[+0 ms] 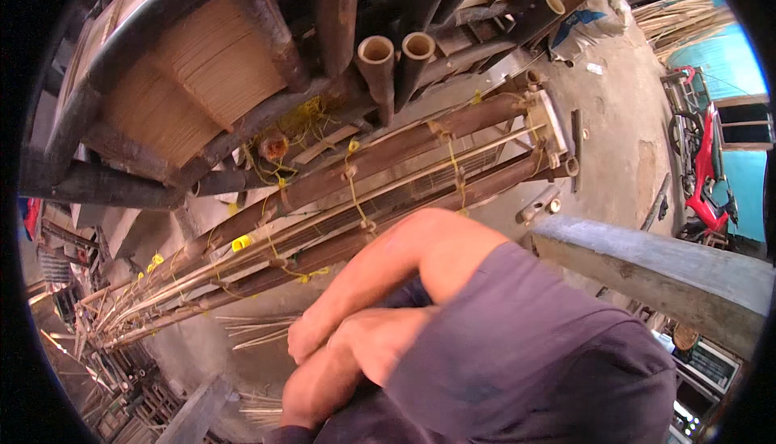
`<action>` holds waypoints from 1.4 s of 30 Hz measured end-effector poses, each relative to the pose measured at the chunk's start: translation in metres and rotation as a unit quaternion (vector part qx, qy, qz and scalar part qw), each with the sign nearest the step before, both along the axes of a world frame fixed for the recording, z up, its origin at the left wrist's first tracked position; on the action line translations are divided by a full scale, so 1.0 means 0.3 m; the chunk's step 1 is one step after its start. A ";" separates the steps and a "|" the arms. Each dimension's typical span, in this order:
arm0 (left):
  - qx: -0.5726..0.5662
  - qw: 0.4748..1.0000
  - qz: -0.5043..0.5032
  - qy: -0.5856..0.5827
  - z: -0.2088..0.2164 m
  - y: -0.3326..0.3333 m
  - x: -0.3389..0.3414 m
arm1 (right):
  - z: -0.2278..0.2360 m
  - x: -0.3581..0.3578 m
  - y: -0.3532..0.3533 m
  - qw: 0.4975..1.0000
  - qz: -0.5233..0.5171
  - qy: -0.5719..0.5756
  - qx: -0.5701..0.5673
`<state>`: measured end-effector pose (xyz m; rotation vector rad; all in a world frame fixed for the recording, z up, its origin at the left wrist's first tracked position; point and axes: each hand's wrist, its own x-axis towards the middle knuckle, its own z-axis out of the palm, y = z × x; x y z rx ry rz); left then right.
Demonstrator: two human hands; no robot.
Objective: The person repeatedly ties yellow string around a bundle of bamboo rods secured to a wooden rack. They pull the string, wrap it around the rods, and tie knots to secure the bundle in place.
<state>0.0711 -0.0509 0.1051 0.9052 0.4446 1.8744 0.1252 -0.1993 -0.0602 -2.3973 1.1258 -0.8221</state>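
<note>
My arms are folded across each other in front of my dark clothing. My right hand (pixel 303 340) lies over my left arm with its fingers curled in; I cannot make out anything in its grip. The back of my left hand (pixel 380 345) shows beside the dark sleeve (pixel 517 331), while its fingers are hidden. Beyond my arms stretches a long bamboo frame (pixel 396 153), tied with yellow cord (pixel 353 185) and strung lengthwise with thin strips. No touch between either hand and the frame is visible.
Large dark bamboo furniture with woven panels (pixel 214 64) stands at the upper left. A concrete ledge (pixel 663 262) lies at right, a red motorcycle (pixel 708 173) beyond it. Thin sticks (pixel 255 327) lie on the floor (pixel 186 363). Bundled strips (pixel 679 12) are at the upper right.
</note>
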 end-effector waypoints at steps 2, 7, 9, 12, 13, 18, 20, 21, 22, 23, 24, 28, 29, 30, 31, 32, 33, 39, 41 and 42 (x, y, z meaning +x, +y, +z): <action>0.003 1.000 0.025 0.011 0.014 0.010 -0.003 | 0.014 0.021 -0.008 1.000 0.023 -0.018 -0.003; 0.018 0.998 0.058 0.018 0.005 0.032 0.024 | 0.036 -0.035 -0.045 0.999 -0.018 0.039 -0.013; 0.024 0.998 0.064 0.006 -0.006 0.057 0.044 | 0.050 -0.044 -0.058 0.996 -0.025 0.080 -0.032; 0.029 0.997 0.065 -0.023 -0.030 0.111 0.060 | -0.004 0.005 -0.185 0.991 -0.007 0.103 -0.083; 0.034 0.996 0.076 -0.025 -0.030 0.092 0.065 | 0.068 -0.027 -0.164 0.994 -0.012 0.094 -0.059; 0.040 0.995 0.078 -0.037 -0.026 0.102 0.078 | 0.189 -0.130 -0.167 0.993 -0.040 0.091 -0.070; 0.037 0.995 0.088 -0.037 -0.030 0.106 0.081 | 0.250 -0.115 -0.185 0.990 -0.036 0.107 -0.089; 0.034 0.995 0.091 -0.037 -0.034 0.107 0.083 | 0.289 -0.107 -0.189 0.987 -0.035 0.123 -0.098; 0.032 0.995 0.087 -0.038 -0.028 0.102 0.090 | 0.306 -0.113 -0.200 0.983 -0.040 0.145 -0.107; 0.031 0.995 0.088 -0.036 -0.029 0.104 0.087 | 0.320 -0.100 -0.199 0.983 -0.055 0.141 -0.108; 0.027 0.995 0.087 -0.034 -0.030 0.109 0.087 | 0.335 -0.089 -0.200 0.982 -0.052 0.145 -0.110; 0.017 0.995 0.093 -0.036 -0.023 0.102 0.097 | 0.381 -0.015 -0.205 0.982 -0.025 0.160 -0.092; 0.010 0.995 0.097 -0.033 -0.023 0.105 0.097 | 0.378 -0.005 -0.207 0.983 -0.025 0.138 -0.116; 0.006 0.995 0.098 -0.030 -0.021 0.113 0.092 | 0.382 0.004 -0.214 0.983 -0.026 0.117 -0.140; 0.013 0.995 0.100 -0.022 -0.025 0.125 0.082 | 0.365 0.001 -0.199 0.986 -0.038 0.109 -0.122; 0.011 0.994 0.102 -0.021 -0.025 0.113 0.087 | 0.376 0.005 -0.197 0.983 -0.027 0.128 -0.131; 0.011 0.994 0.105 -0.022 -0.021 0.098 0.095 | 0.394 0.016 -0.194 0.979 -0.015 0.147 -0.139; -0.004 0.993 0.118 -0.017 -0.020 0.089 0.111 | 0.452 0.041 -0.165 0.980 -0.018 0.122 -0.155; -0.008 0.992 0.121 -0.019 -0.021 0.075 0.118 | 0.460 0.050 -0.168 0.983 -0.007 0.103 -0.155; -0.008 0.992 0.123 -0.016 -0.024 0.080 0.118 | 0.454 0.057 -0.163 0.984 -0.005 0.093 -0.155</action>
